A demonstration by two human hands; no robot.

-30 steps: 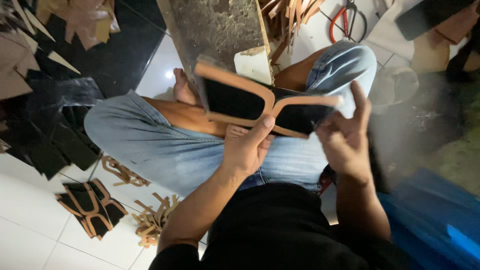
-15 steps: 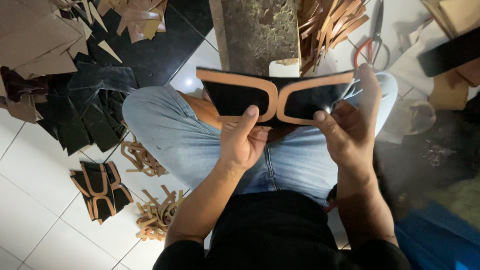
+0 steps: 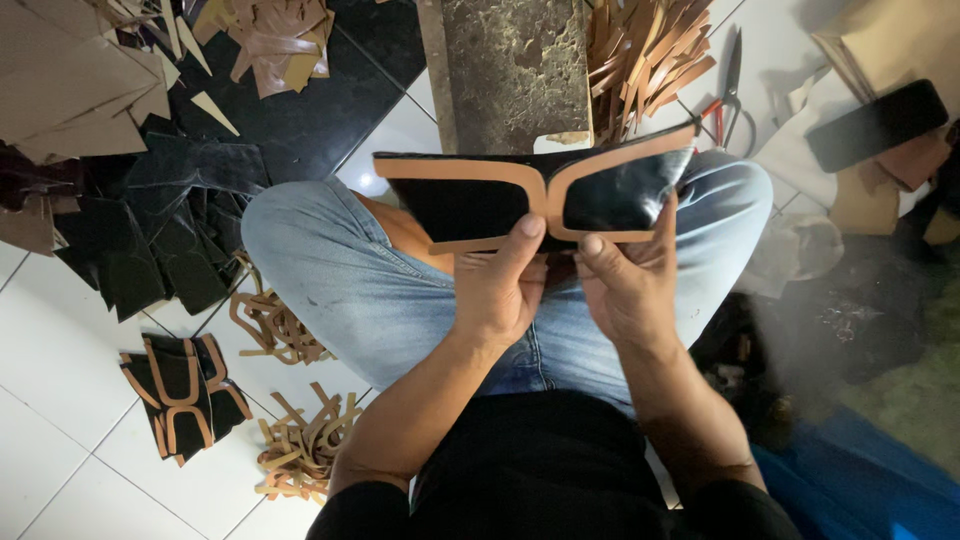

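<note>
Both hands' fingers hide behind the black leather piece (image 3: 470, 205).

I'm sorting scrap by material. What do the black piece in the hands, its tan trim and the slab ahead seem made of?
Black piece: probably leather or faux leather, glossy; it reflects light.
Tan trim: matte leather-like strip, flat-cut edges.
Slab: likely stone, rough and mottled.

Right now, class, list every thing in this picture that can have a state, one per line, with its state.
Black leather panel: held up flat over the lap, tan trim on it.
Left hand: gripping the panel's lower edge.
Right hand: gripping the panel's lower edge.
Scissors: lying on the floor.
Finished panels: stacked on the tiles.
</note>
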